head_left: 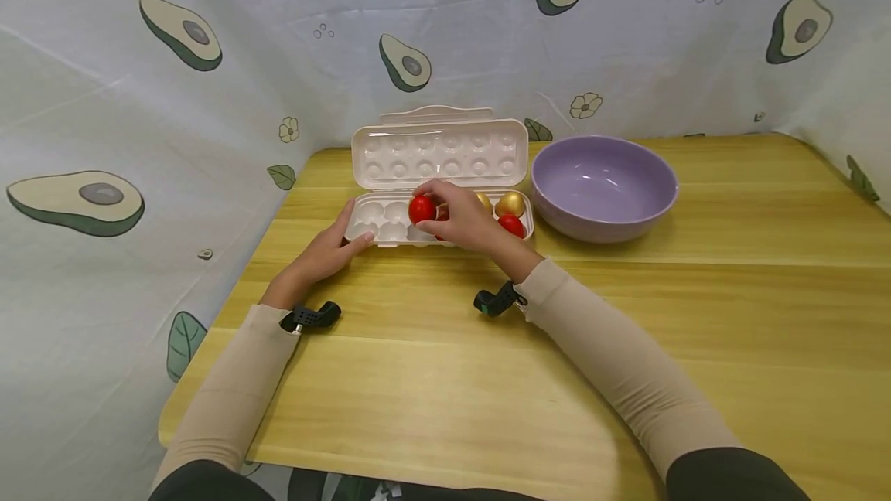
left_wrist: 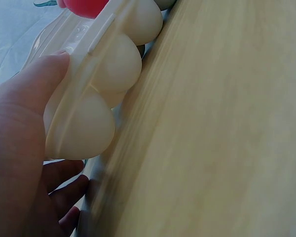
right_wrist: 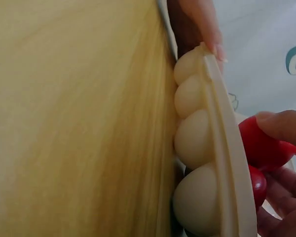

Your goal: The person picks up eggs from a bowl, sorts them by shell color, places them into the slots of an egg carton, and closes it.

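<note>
An open plastic egg carton (head_left: pixel 440 168) lies on the table with its lid tilted back. My left hand (head_left: pixel 326 257) grips its left end, the thumb (left_wrist: pixel 49 74) on the front rim and the other fingers around the end. Over the carton's middle, my right hand (head_left: pixel 462 215) pinches a red egg (head_left: pixel 421 209) between thumb and fingers. Another red egg (right_wrist: pixel 257 185) sits in a cup just below that hand, partly hidden. At the carton's right end are gold eggs (head_left: pixel 511 203) and one more red egg (head_left: pixel 511 224). Cups at the left end hold nothing.
A purple bowl (head_left: pixel 604 188) stands right beside the carton's right end. The wooden table (head_left: pixel 418 385) reaches back to a hanging cloth (head_left: pixel 459 45) printed with avocados.
</note>
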Motion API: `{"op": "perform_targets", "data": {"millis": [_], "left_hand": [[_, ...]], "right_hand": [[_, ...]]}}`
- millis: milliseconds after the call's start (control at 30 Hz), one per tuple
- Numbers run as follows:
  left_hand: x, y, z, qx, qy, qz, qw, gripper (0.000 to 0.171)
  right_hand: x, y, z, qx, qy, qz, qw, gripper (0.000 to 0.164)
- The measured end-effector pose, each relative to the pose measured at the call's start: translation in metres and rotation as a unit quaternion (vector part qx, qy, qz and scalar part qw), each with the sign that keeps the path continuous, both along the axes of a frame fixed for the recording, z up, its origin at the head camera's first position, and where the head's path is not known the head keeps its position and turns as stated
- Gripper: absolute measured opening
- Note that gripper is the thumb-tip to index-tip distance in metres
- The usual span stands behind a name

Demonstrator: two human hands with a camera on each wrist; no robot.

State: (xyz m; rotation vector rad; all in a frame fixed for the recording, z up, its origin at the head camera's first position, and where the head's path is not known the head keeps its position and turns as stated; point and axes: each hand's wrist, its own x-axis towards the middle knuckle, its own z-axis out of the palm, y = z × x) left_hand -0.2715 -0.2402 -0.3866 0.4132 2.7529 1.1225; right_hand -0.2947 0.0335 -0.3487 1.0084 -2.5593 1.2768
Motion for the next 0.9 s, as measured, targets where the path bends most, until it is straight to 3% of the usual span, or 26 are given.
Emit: {"op": "perform_targets", "data": {"millis": [367, 900], "left_hand": [[-0.0006, -0.0005, -0.0008, -0.005, 0.001, -0.001, 1.0, 0.087], [-0.0019, -0.0006, -0.0022, -0.002, 0.003, -0.004, 1.0, 0.086]], "right_hand": [[0.0063, -0.006, -0.0025, 0.09, 0.058, -0.01, 0.994, 0.048], [0.0098, -0.0068, -0.0003, 0.105, 0.037, -0.011, 0.994, 0.045]]}}
